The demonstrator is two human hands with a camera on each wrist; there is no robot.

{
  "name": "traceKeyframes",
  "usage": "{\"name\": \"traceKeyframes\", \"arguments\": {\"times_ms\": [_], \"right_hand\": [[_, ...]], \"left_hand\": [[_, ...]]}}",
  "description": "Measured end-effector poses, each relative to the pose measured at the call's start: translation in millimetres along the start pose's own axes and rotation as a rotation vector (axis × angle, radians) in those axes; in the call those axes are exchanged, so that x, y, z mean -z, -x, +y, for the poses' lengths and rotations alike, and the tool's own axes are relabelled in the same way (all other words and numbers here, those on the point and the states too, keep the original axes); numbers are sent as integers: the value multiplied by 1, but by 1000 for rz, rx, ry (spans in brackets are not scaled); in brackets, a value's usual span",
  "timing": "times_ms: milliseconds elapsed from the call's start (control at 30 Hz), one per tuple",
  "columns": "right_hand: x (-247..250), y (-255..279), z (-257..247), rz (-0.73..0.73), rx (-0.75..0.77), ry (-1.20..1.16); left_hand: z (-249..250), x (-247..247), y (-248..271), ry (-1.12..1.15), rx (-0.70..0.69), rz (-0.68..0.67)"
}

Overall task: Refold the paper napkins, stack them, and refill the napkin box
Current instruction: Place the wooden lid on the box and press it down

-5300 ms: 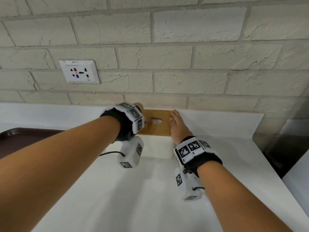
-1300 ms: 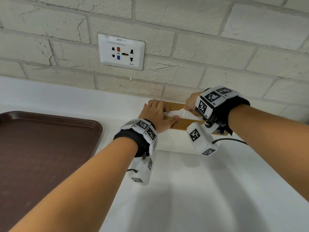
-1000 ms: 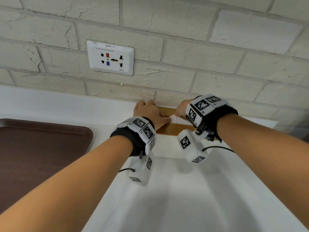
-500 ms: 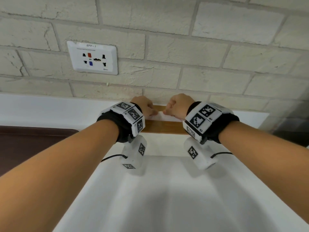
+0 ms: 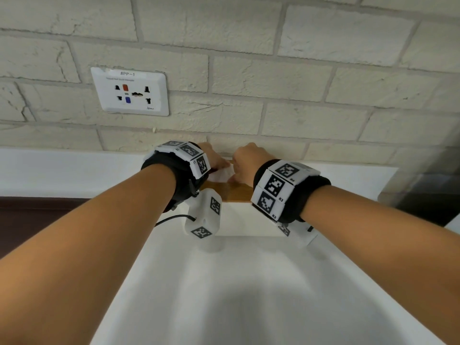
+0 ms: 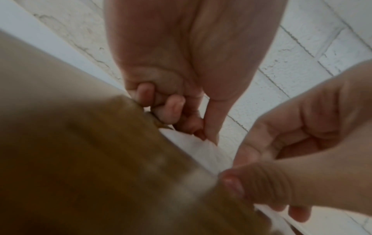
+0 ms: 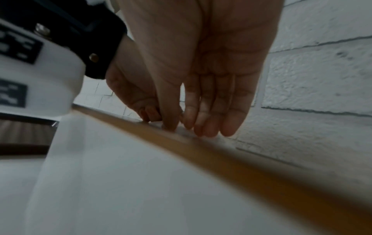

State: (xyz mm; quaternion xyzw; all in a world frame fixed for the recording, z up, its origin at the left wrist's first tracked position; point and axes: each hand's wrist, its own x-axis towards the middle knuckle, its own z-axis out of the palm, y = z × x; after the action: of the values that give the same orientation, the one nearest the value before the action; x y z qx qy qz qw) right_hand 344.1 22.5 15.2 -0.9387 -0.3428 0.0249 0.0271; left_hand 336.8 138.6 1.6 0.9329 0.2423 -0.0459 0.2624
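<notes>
The napkin box (image 5: 236, 217) is white with a wooden lid (image 5: 234, 192) and stands against the brick wall. Both hands are on top of the lid, close together. A white paper napkin (image 5: 222, 174) shows between them. In the left wrist view my left hand (image 6: 205, 136) has curled fingers and pinches one end of the napkin (image 6: 201, 152) with thumb and forefinger. My right hand (image 6: 251, 174) pinches the other end. In the right wrist view the right hand (image 7: 181, 125) points down at the lid (image 7: 201, 143), thumb against fingers. The lid's slot is hidden under the hands.
A dark brown tray (image 5: 37, 220) lies on the white counter (image 5: 249, 295) to the left. A wall socket (image 5: 129, 92) sits on the brick wall above. A dark object (image 5: 423, 195) stands at the counter's right end.
Earlier the lid's slot was bare under the two hands. A second ago the napkin was stretched across the lid; since then the hands have drawn closer, bunching it between them.
</notes>
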Motion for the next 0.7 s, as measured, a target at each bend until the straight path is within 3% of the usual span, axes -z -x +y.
{"name": "traceKeyframes", "arguments": {"times_ms": [267, 433, 700], "right_hand": [[6, 3, -7, -20, 75, 19], [7, -8, -1, 32, 22, -177], [13, -14, 3, 42, -100, -408]], "left_hand": [[-8, 1, 3, 35, -69, -12], [-7, 12, 24, 187, -102, -13], [-9, -1, 48, -83, -174, 155]]}}
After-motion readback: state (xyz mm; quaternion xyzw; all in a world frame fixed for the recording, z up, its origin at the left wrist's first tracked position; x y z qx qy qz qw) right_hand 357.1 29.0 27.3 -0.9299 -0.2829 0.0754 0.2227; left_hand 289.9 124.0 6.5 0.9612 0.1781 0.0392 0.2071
